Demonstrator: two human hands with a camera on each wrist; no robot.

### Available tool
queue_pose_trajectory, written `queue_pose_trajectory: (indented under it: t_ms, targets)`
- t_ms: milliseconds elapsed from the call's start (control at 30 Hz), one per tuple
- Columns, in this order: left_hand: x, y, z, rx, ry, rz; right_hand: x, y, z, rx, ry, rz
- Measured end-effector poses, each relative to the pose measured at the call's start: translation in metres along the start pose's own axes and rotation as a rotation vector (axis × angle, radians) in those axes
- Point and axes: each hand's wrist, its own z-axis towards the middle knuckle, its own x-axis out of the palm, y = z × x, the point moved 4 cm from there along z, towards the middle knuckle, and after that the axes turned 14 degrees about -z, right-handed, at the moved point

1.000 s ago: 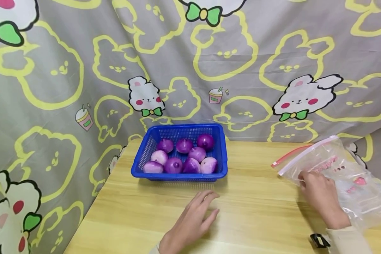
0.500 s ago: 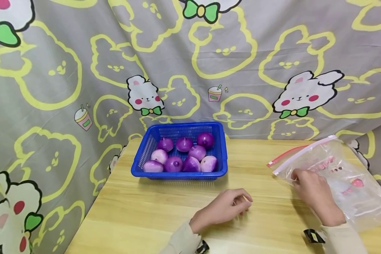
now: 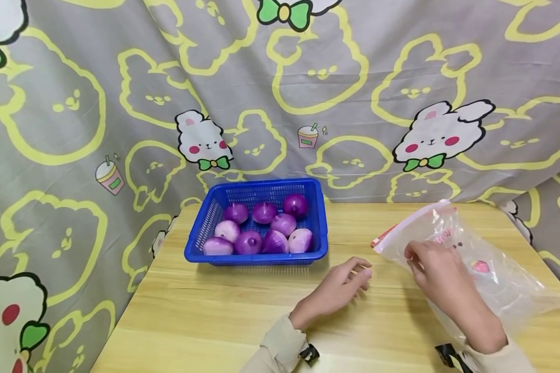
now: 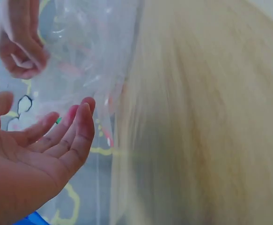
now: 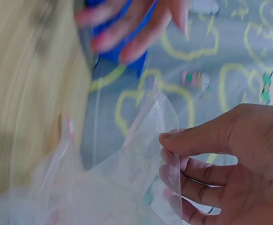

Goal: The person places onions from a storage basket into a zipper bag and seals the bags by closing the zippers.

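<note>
A clear zip bag (image 3: pixel 499 274) with pink and red print hangs from my right hand (image 3: pixel 443 274), its zip edge toward the back left. In the right wrist view, thumb and fingers of the right hand (image 5: pixel 248 159) pinch the edge of the bag (image 5: pixel 113 192). My left hand (image 3: pixel 333 290) hovers over the table between basket and bag, fingers loosely bent and holding nothing. The left wrist view has this left hand (image 4: pixel 47 154) apart from the bag (image 4: pixel 89 51). Several purple onions (image 3: pixel 249 242) lie in a blue plastic basket (image 3: pixel 256 257) at the back left.
The wooden table (image 3: pixel 205 321) runs back to a grey curtain (image 3: pixel 252 77) printed with yellow outlines and white rabbits. The basket stands near the table's back edge. Dark straps (image 3: pixel 310 354) show at both wrists, by the light sleeves.
My right hand has drawn the bag leftward, and its zip edge has shifted toward the middle. My left hand has moved right from in front of the basket toward the bag.
</note>
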Motion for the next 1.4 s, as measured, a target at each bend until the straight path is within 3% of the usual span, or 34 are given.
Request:
queue_pose_trajectory:
  t_ms: [267,400,533,633,767,867,1067,1267,1400]
  targets:
    - [-0.005,0.002,0.006,-0.083,-0.011,-0.492,-0.016,0.053,-0.004,-0.14,-0.073,0.018]
    - [-0.011,0.004,0.008,-0.123,-0.035,-0.63,-0.018,0.069,-0.008,-0.201,-0.095,0.048]
    - [-0.015,0.008,0.008,-0.139,-0.012,-0.694,-0.018,0.074,-0.009,-0.259,-0.093,0.115]
    - [-0.017,0.009,0.006,-0.119,-0.017,-0.681,-0.015,0.073,-0.008,-0.281,-0.054,0.17]
    - [-0.019,0.004,0.005,-0.058,-0.092,-0.561,-0.011,0.068,-0.007,-0.294,0.01,0.189]
    - [-0.018,-0.006,0.003,-0.012,-0.143,-0.445,-0.011,0.065,-0.006,-0.311,0.045,0.181]
    - [-0.018,-0.029,-0.004,0.089,-0.166,-0.314,-0.03,0.064,-0.007,-0.293,0.095,0.153]
    - [-0.025,-0.059,-0.017,0.196,-0.174,-0.256,-0.067,0.073,0.001,-0.187,0.11,0.15]
    - [-0.027,-0.078,-0.026,0.243,-0.247,-0.156,-0.084,0.082,0.011,-0.082,0.107,0.167]
